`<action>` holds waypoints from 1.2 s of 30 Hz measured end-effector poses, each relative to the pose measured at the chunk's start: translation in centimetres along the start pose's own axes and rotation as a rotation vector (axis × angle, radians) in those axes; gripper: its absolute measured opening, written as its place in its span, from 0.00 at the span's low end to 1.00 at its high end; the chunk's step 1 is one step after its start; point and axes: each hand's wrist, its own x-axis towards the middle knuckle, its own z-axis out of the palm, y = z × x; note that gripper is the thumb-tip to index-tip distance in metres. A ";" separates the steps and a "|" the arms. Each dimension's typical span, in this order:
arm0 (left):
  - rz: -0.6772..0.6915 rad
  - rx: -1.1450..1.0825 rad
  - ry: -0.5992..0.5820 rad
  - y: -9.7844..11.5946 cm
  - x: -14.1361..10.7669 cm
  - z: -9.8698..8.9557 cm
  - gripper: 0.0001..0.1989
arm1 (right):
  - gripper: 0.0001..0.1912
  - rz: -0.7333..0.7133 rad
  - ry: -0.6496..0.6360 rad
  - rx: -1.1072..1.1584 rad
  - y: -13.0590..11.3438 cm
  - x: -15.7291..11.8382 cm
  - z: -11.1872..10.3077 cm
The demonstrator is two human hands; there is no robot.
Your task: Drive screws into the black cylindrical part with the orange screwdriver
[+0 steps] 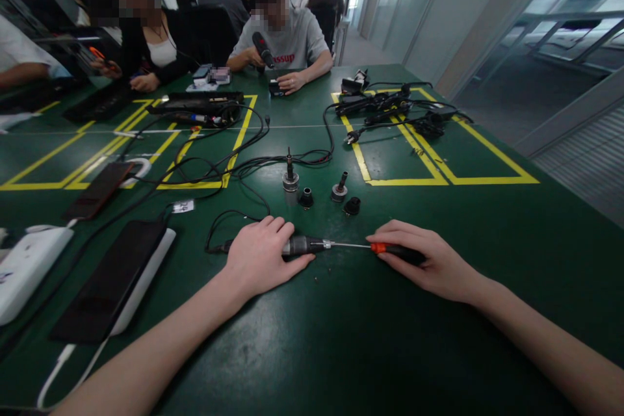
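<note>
My left hand (260,252) is wrapped over a dark, cylindrical corded tool (303,246) that lies level on the green table. The tool's grey-and-black body narrows to a metal end on the right. In my right hand (424,253) is a screwdriver (397,251) with an orange and black handle. Its thin shaft points left, and its tip meets the tool's metal end. Just beyond my hands stand a metal part with a thin rod (291,179), a shorter metal part with a stem (340,188) and two black caps, one (306,197) left and one (352,206) right.
Tiny bits (316,279) lie before the tool. A phone (112,279) rests on a white block at left, beside a power strip (36,266). Black cables (195,172) cross the table. Across it, a person (287,39) holds a dark power tool; bundled cords (390,107) lie right.
</note>
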 end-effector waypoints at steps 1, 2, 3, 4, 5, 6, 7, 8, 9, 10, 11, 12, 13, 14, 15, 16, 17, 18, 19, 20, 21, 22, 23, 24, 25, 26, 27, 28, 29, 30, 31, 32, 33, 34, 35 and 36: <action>0.001 0.000 0.000 0.0 0.0 0.0 0.21 | 0.14 0.001 0.004 0.005 0.0 0.0 0.0; 0.002 0.000 0.001 0.0 0.0 0.0 0.21 | 0.14 0.000 0.009 0.008 0.0 0.0 0.1; 0.001 0.000 0.004 0.0 0.0 0.0 0.21 | 0.14 -0.002 0.013 0.009 0.0 0.0 0.1; 0.001 0.000 0.006 -0.1 0.0 0.0 0.21 | 0.14 -0.003 0.016 0.008 0.1 -0.1 0.1; 0.002 0.000 0.005 -0.1 0.0 0.0 0.21 | 0.14 -0.003 0.019 0.005 0.1 -0.1 0.2; 0.003 0.000 0.005 -0.1 0.0 0.0 0.21 | 0.14 -0.004 0.024 0.002 0.2 -0.1 0.3; 0.005 0.000 0.004 -0.2 0.0 0.0 0.21 | 0.14 -0.003 0.031 -0.002 0.2 -0.2 0.3; 0.008 0.001 0.002 -0.2 0.0 0.0 0.21 | 0.14 -0.001 0.036 -0.006 0.3 -0.3 0.4; 0.010 0.003 0.001 -0.2 0.0 0.0 0.21 | 0.14 0.001 0.040 -0.011 0.3 -0.4 0.4; 0.010 0.004 0.002 -0.2 0.0 0.0 0.21 | 0.15 0.003 0.039 -0.014 0.4 -0.4 0.5; 0.010 0.007 0.001 -0.2 0.0 0.0 0.21 | 0.15 0.005 0.034 -0.017 0.4 -0.5 0.5; 0.009 0.008 0.002 -0.2 0.0 0.0 0.21 | 0.16 0.008 0.026 -0.020 0.5 -0.6 0.5; 0.009 0.010 0.003 -0.2 0.0 -0.1 0.21 | 0.16 0.011 0.017 -0.024 0.5 -0.6 0.5; 0.009 0.010 0.004 -0.2 0.0 -0.1 0.21 | 0.16 0.013 0.010 -0.027 0.6 -0.7 0.5; 0.011 0.010 0.006 -0.2 0.0 0.0 0.21 | 0.16 0.015 0.003 -0.031 0.6 -0.6 0.5; 0.012 0.010 0.009 -0.2 0.0 0.0 0.21 | 0.16 0.017 -0.003 -0.035 0.6 -0.6 0.4; 0.014 0.010 0.013 -0.3 0.0 0.0 0.21 | 0.15 0.015 -0.005 -0.039 0.6 -0.6 0.4; 0.016 0.011 0.018 -0.3 0.0 0.1 0.21 | 0.15 0.011 -0.005 -0.042 0.6 -0.5 0.3; 0.017 0.013 0.022 -0.3 0.0 0.1 0.21 | 0.14 0.005 -0.001 -0.045 0.6 -0.4 0.2; 0.020 0.017 0.028 -0.4 0.0 0.2 0.22 | 0.14 -0.002 0.005 -0.048 0.5 -0.3 0.2; 0.023 0.018 0.032 -0.4 0.0 0.2 0.22 | 0.13 -0.008 0.011 -0.051 0.5 -0.2 0.1; 0.027 0.017 0.036 -0.5 0.0 0.3 0.22 | 0.12 -0.011 0.015 -0.053 0.4 -0.1 0.1; 0.032 0.014 0.040 -0.5 0.0 0.3 0.22 | 0.12 -0.009 0.017 -0.055 0.4 -0.1 0.1; 0.037 0.010 0.044 -0.5 0.0 0.4 0.22 | 0.12 -0.003 0.017 -0.058 0.3 0.0 0.1; 0.042 0.005 0.048 -0.5 0.0 0.4 0.22 | 0.12 0.005 0.016 -0.060 0.3 0.0 0.1; 0.046 0.002 0.053 -0.5 0.0 0.4 0.22 | 0.12 0.012 0.015 -0.062 0.2 0.0 0.2; 0.049 0.001 0.056 -0.5 0.0 0.5 0.22 | 0.12 0.017 0.014 -0.062 0.2 -0.1 0.2; 0.050 0.001 0.058 -0.5 0.0 0.5 0.22 | 0.12 0.020 0.014 -0.059 0.2 -0.1 0.3; 0.052 0.002 0.059 -0.4 0.0 0.5 0.23 | 0.13 0.021 0.018 -0.055 0.3 -0.2 0.4; 0.052 0.003 0.058 -0.4 0.0 0.5 0.23 | 0.13 0.021 0.022 -0.049 0.4 -0.3 0.4; 0.052 0.004 0.056 -0.4 0.0 0.5 0.23 | 0.13 0.021 0.027 -0.043 0.4 -0.4 0.5; 0.051 0.005 0.052 -0.3 0.0 0.4 0.23 | 0.14 0.022 0.030 -0.037 0.5 -0.5 0.6; 0.049 0.006 0.049 -0.3 0.0 0.4 0.23 | 0.15 0.023 0.031 -0.034 0.6 -0.6 0.6; 0.048 0.007 0.047 -0.3 0.0 0.4 0.23 | 0.15 0.022 0.028 -0.033 0.6 -0.6 0.7; 0.047 0.008 0.045 -0.3 0.0 0.4 0.23 | 0.16 0.019 0.023 -0.034 0.7 -0.6 0.7; 0.047 0.008 0.044 -0.3 0.0 0.3 0.23 | 0.16 0.016 0.016 -0.035 0.7 -0.6 0.6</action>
